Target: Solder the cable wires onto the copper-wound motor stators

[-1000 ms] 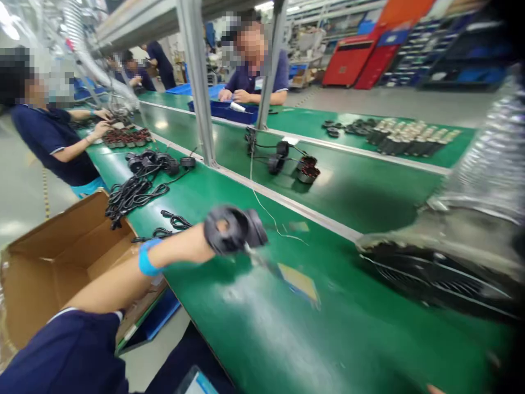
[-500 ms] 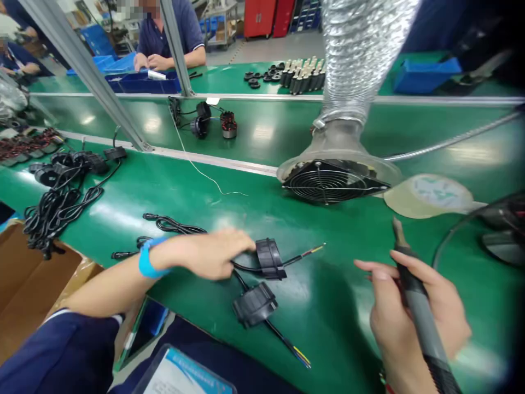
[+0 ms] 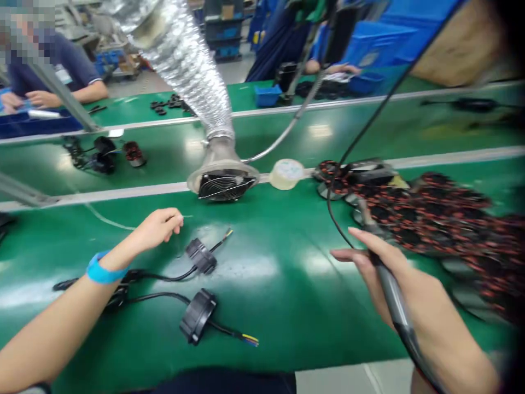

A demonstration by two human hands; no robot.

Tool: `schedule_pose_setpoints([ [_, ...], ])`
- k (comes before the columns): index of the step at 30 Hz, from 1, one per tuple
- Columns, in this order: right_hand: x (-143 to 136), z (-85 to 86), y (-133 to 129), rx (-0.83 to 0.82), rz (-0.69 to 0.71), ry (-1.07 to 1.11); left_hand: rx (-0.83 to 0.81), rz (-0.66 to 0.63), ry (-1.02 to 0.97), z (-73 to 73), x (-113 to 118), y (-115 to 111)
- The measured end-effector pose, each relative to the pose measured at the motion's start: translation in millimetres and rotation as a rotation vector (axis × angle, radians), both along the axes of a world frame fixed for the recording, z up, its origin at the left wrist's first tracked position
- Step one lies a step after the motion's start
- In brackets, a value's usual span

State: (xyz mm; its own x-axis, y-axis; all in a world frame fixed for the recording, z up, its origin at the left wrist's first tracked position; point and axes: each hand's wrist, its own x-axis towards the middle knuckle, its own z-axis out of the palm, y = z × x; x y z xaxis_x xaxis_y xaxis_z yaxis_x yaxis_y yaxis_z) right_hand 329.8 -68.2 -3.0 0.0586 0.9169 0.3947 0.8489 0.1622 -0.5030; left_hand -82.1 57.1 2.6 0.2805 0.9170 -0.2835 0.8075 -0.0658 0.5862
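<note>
My left hand (image 3: 158,227), with a blue band at the wrist, is closed in a pinch on a thin pale solder wire (image 3: 109,220); a short end pokes out past the fingertips. Below it on the green bench lie two round black plastic caps, an upper one (image 3: 200,255) and a lower one (image 3: 198,316). Each has a black cable through it, ending in stripped coloured wires. On the right, my right hand (image 3: 414,290) grips a soldering iron (image 3: 391,295) like a pen, its blurred tip near a group of copper-wound stators (image 3: 430,213).
A fan hood (image 3: 225,186) on a silver duct (image 3: 200,71) hangs over the bench's back edge. Beside it stands a tape roll (image 3: 287,174). The iron's black cord (image 3: 365,128) crosses the right side. Co-workers sit behind the far bench.
The view has swung right, bringing the stators into sight. My left hand has left the caps and now pinches the solder wire. My right hand still holds the soldering iron.
</note>
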Motion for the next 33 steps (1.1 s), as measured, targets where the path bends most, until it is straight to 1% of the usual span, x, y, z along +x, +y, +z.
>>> schedule_pose_setpoints([
  [2,32,2.2,-1,-0.030,-0.109,-0.053,0.032,0.043,-0.082,0.5,20,-8],
  [3,45,1.3,2,-0.022,-0.177,-0.076,0.040,0.032,-0.096,1.1,30,-12],
  [5,66,-4.1,17,0.006,-0.313,-0.168,0.014,-0.031,-0.058,4.5,49,-21],
  [6,73,-8.4,28,0.003,-0.317,-0.231,-0.015,-0.084,-0.021,7.5,56,-25],
  [7,77,-13.5,41,0.014,-0.285,-0.284,-0.046,-0.143,0.016,11.0,62,-29],
  [9,79,-24.9,70,0.013,-0.156,-0.395,-0.107,-0.269,0.060,18.1,66,-36],
  [11,74,-35.8,97,-0.015,-0.115,-0.414,-0.180,-0.382,0.058,23.3,63,-42],
  [13,68,-43.3,117,-0.055,-0.088,-0.416,-0.231,-0.467,0.038,25.5,56,-49],
  [15,61,-45.9,130,-0.084,-0.084,-0.408,-0.265,-0.512,0.000,25.1,49,-56],
  [18,50,-43.3,137,-0.101,-0.086,-0.378,-0.304,-0.518,-0.061,22.0,42,-63],
  [21,26,-42.9,131,-0.089,-0.106,-0.308,-0.368,-0.541,-0.110,19.9,43,-62],
  [23,1,-45.3,117,-0.074,-0.073,-0.276,-0.392,-0.581,-0.116,20.9,47,-60],
  [25,-27,-46.1,93,-0.030,0.107,-0.177,-0.378,-0.624,-0.087,23.6,51,-59],
  [26,-41,-44.7,78,-0.001,0.217,-0.128,-0.362,-0.643,-0.063,25.2,54,-59],
  [27,-55,-41.7,61,0.022,0.289,-0.079,-0.343,-0.660,-0.037,26.9,56,-59],
  [28,-67,-37.3,44,0.045,0.329,-0.011,-0.325,-0.676,-0.013,28.4,57,-60],
  [30,-88,-25.5,13,-0.003,0.428,0.169,-0.293,-0.705,0.029,30.5,59,-63],
  [31,-96,-19.5,1,-0.054,0.480,0.240,-0.277,-0.716,0.045,31.0,59,-65],
  [33,-108,-9.7,-14,-0.077,0.544,0.288,-0.243,-0.736,0.069,30.9,59,-68],
])
